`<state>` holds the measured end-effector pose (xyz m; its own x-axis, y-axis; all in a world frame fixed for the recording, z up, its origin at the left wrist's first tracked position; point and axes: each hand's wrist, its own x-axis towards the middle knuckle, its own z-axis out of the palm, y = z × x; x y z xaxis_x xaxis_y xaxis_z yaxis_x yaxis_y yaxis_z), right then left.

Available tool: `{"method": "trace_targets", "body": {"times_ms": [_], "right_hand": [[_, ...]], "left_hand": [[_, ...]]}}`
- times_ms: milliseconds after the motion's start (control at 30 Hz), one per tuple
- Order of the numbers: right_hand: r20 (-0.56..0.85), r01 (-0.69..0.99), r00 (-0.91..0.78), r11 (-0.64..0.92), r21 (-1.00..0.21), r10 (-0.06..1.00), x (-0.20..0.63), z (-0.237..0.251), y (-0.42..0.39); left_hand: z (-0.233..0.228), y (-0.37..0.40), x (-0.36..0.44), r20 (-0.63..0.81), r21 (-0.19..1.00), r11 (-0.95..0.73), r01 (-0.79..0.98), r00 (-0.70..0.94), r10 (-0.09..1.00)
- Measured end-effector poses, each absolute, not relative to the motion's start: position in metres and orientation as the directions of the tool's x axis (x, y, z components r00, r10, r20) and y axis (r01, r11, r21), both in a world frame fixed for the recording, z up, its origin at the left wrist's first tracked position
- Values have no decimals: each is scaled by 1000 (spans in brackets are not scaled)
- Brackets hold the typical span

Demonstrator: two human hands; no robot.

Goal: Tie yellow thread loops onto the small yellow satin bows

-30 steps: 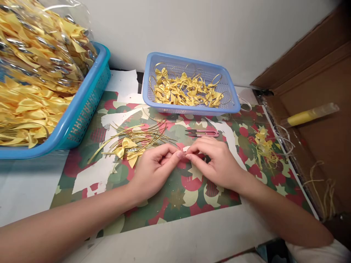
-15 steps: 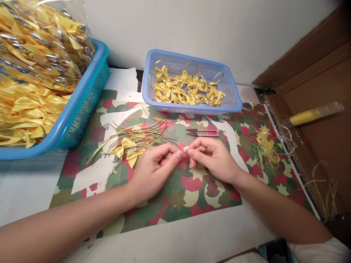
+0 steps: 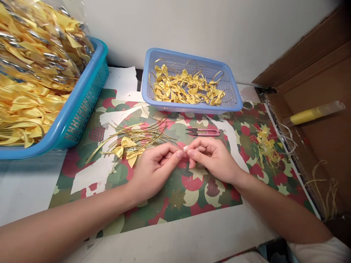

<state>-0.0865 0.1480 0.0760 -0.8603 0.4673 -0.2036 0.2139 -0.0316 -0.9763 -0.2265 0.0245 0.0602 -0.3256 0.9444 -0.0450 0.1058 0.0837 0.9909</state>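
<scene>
Both hands meet over the middle of the worktop, fingertips pinched together. Left hand and right hand each nip an end of a thin gold wire, barely visible between them; fingers curled tight. Just left of the left hand lies a loose bundle of gold wires with two yellow bows on top. Pink snips lie just beyond the right hand. Small blue basket of finished bows sits toward the far edge; a large blue basket heaped with bows fills the far left corner. Yellow scraps lie toward the right edge.
</scene>
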Motion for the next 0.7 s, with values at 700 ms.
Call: {"method": "trace_targets", "body": {"times_ms": [700], "right_hand": [[-205, 209, -856, -45, -977, 474, -86, 75, 146]], "left_hand": [[61, 24, -227, -81, 986, 126, 105, -357, 931]]}}
